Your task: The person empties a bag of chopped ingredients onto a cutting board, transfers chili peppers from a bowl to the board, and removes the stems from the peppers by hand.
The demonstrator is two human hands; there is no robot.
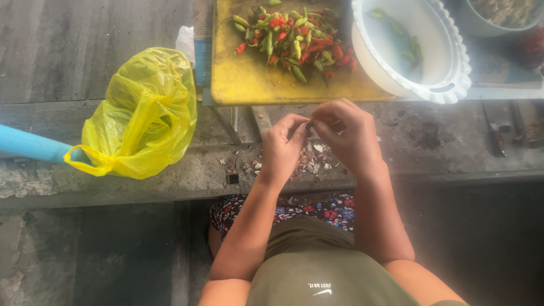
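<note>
Together both hands (314, 139) pinch a small chili (310, 123), axis hidden.

i see a thin, glossy, crinkled yellow plastic bag (139, 113) on the left, a worn, matt, stained yellow cutting board (255, 79) far ahead, smooth shiny-skinned chillies (294, 37) on it, a glossy white plastic bowl (447, 85) to the right, and rough grey concrete floor (85, 56).
</note>
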